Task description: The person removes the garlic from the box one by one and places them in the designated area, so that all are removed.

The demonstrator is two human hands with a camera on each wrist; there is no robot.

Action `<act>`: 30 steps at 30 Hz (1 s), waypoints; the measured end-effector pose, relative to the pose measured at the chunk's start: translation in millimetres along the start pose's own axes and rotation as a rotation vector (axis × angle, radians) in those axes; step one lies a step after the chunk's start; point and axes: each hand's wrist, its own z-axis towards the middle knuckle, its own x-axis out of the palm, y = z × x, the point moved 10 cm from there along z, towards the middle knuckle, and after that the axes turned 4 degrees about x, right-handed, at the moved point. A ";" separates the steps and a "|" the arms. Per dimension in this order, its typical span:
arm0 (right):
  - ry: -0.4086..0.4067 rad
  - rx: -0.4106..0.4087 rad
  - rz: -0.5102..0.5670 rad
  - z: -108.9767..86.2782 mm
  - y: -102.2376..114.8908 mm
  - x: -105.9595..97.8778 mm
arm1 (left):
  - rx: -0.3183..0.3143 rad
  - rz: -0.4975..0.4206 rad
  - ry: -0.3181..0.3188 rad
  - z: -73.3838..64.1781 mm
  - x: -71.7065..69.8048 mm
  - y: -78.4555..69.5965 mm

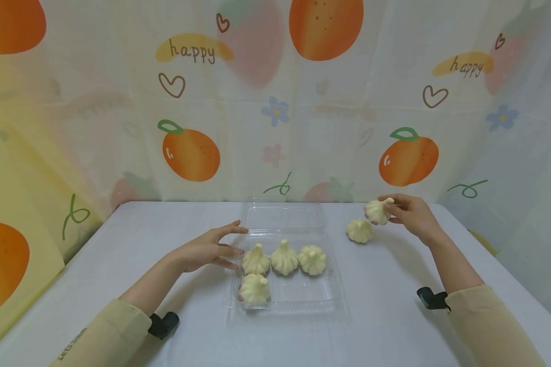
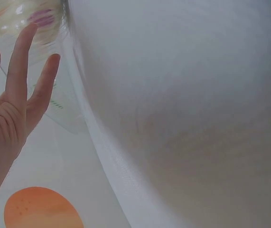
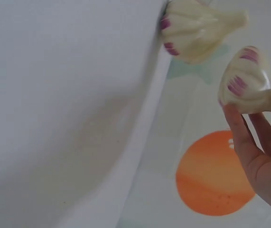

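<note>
Our left hand point(image 1: 209, 250) spreads its fingers at the left edge of the clear box point(image 1: 303, 293); four garlic bulbs point(image 1: 284, 260) already sit inside. Right of the box, two remain out: a loose bulb point(image 1: 359, 231) and a held bulb point(image 1: 377, 212), pinched by our right hand point(image 1: 412, 214).

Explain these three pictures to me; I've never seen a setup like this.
There's no machine here: you see a person's bare left hand and right hand. The wide picture comes from a camera worn on the head, the others from a wrist camera on each arm. On the white table sits an open clear plastic box with four garlic bulbs inside. A loose bulb lies right of it. The right hand holds another bulb; the left spreads its fingers at the box's left edge.
</note>
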 end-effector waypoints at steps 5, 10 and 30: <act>-0.009 0.042 -0.028 0.6 -14.2 -0.7 | -0.006 0.002 -0.004 -0.7 0.3 -0.3; -0.010 0.068 -0.046 1.0 -26.9 -2.1 | -0.010 0.001 -0.009 -0.7 -0.1 0.0; 0.016 0.146 -0.080 1.8 -61.6 -3.7 | 0.000 0.002 -0.005 0.1 -1.2 2.1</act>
